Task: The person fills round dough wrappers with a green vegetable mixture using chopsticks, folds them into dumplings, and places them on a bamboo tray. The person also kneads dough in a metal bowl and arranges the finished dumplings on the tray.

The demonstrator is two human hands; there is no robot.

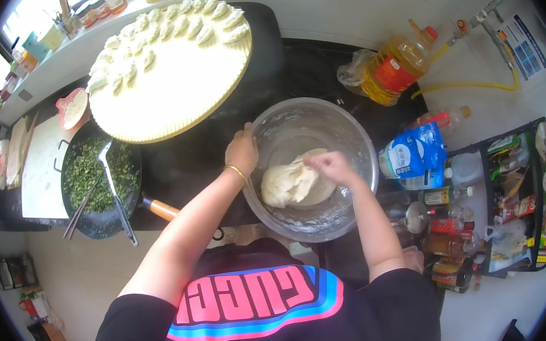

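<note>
A wide metal bowl (355, 127) stands on the dark counter in front of me, its inner wall smeared with flour. Inside lies a soft, pale lump of dough (281, 186), uneven and folded. My left hand (242, 150), with a gold bangle at the wrist, grips the bowl's left rim. Over the dough's upper right side, my right hand (330, 167) has its fingers curled and closed on the dough's edge; the fingertips are partly hidden.
Rows of dumplings cover the far part of a round tray (170, 108). A pan (86, 222) holds chopped green filling, chopsticks and a spatula (116, 191). An oil bottle (397, 68), a blue bag (415, 158) and a bottle rack (509, 202) stand right.
</note>
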